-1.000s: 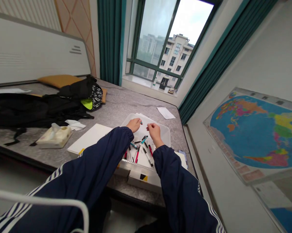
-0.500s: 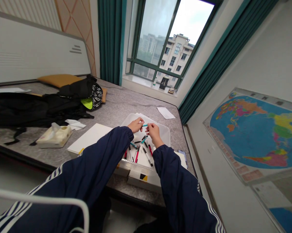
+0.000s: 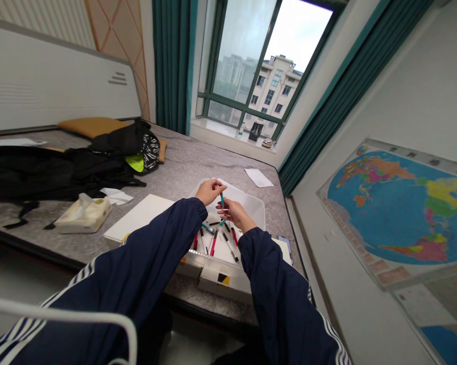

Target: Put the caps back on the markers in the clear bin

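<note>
A teal pen (image 3: 222,198) stands nearly upright over a translucent plastic bin (image 3: 254,201). My left hand (image 3: 209,192) pinches its upper end between thumb and fingertips. Lower down, the fingers of my right hand (image 3: 235,213) are around the same pen, some of them loosely stretched out. Beneath the hands, several loose pens and pen parts lie in the bin, among them a red pen (image 3: 213,242), a clear pen with a black end (image 3: 230,247) and a teal piece (image 3: 208,228), partly hidden by my hands.
White boxes (image 3: 137,217) sit left of and below the bin. Further left are a tissue pack (image 3: 84,215) and a black backpack (image 3: 53,170). A white paper (image 3: 258,177) lies behind the bin on the grey tabletop (image 3: 198,157). A white tube (image 3: 61,313) crosses the lower left.
The teal pen has turned from roughly level to nearly upright. My right hand has dropped slightly and opened its fingers somewhat; my left hand has moved a little up and left.
</note>
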`<state>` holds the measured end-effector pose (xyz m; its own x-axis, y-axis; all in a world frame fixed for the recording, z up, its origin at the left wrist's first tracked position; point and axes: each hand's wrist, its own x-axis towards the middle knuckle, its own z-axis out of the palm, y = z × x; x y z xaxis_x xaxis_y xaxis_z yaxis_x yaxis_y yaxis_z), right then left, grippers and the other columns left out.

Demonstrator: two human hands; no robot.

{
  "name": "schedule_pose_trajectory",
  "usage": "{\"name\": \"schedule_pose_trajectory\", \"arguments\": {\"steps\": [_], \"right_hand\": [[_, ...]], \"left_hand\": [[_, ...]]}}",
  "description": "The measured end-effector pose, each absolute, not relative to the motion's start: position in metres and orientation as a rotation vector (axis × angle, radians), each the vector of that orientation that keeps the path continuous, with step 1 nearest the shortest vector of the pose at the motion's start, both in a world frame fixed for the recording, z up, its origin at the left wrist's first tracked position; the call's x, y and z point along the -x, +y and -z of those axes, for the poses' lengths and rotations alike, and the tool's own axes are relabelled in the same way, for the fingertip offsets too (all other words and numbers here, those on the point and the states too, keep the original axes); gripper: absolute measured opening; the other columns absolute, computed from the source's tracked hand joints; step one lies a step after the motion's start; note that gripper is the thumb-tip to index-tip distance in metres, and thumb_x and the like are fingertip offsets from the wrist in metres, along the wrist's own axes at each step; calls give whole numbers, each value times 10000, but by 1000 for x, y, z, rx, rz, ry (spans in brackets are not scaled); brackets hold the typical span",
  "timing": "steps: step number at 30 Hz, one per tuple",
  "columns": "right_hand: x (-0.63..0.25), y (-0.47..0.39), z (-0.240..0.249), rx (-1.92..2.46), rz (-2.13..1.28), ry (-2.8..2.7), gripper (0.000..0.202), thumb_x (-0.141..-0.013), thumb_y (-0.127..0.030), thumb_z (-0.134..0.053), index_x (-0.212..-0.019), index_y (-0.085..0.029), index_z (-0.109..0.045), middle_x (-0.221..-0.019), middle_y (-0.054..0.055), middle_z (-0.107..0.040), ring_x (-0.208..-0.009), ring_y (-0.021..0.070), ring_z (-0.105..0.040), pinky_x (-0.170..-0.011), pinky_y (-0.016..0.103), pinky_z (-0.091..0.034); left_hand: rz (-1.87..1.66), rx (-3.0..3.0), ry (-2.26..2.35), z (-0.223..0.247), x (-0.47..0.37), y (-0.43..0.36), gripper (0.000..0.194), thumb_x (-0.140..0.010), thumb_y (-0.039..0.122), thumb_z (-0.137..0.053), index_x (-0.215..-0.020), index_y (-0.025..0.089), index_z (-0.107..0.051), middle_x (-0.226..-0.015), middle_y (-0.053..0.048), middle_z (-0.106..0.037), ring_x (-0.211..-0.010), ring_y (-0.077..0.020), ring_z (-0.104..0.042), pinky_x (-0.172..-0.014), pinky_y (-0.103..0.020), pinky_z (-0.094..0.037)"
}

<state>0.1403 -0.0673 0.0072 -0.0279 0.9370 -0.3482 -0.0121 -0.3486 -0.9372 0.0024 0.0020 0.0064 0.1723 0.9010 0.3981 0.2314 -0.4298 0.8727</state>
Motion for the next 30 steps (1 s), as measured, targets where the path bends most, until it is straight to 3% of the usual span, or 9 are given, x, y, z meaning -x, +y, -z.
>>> {"name": "schedule_pose_trajectory", "arguments": {"steps": [3, 6, 13, 19, 24, 30], "right_hand": [[-141, -67, -6, 1552, -1359, -1102, 370, -950, -433, -452, -950, -141, -679, -1048, 105, -716, -807, 147, -621, -653, 243, -461], [-141, -66, -5, 1558, -1282, -1120, 387, -946, -465, -455, -954, -153, -683, -1010, 93, -728, -879, 161, -628, -669, 236, -448], [-141, -63, -5, 1382, -1265, -1150, 246, -886, -388, -584, -912, -153, -654, -800, 45, -681, -598, 91, -615, -539, 187, -440], [-142, -59, 3, 1435, -1149, -1252, 186, -829, -342, -645, -844, -157, -630, -793, 29, -677, -625, 96, -612, -562, 201, -465], [-146, -48, 20, 1621, -831, -1464, 173, -764, -313, -713, -785, -160, -637, -690, 4, -656, -572, 105, -595, -551, 206, -458], [-147, -47, 20, 1720, -816, -1435, 254, -870, -391, -610, -759, -163, -629, -611, 19, -647, -482, 105, -581, -499, 206, -449]], "left_hand": [[-1294, -1803, 1172, -9, 0, 1, 317, -792, 457, -617, -838, 152, -690, -591, 5, -601, -553, -126, -519, -570, -257, -384], [-1258, -1852, 1233, -10, 1, -1, 302, -821, 434, -586, -854, 157, -701, -617, -1, -616, -576, -128, -530, -595, -256, -388], [-1143, -1946, 1293, -11, 2, -2, 265, -882, 371, -518, -921, 167, -684, -716, -26, -681, -684, -147, -597, -690, -251, -439], [-1092, -1927, 1272, -10, 1, -4, 236, -879, 326, -541, -1005, 171, -667, -814, -42, -711, -698, -145, -625, -720, -259, -475], [-1081, -1932, 1261, -8, 1, -5, 264, -879, 284, -534, -1104, 182, -626, -839, -37, -716, -768, -158, -649, -780, -277, -481], [-1035, -2030, 1291, -7, 2, -5, 229, -874, 294, -521, -1024, 190, -658, -786, -27, -711, -794, -174, -645, -803, -289, -458]]}}
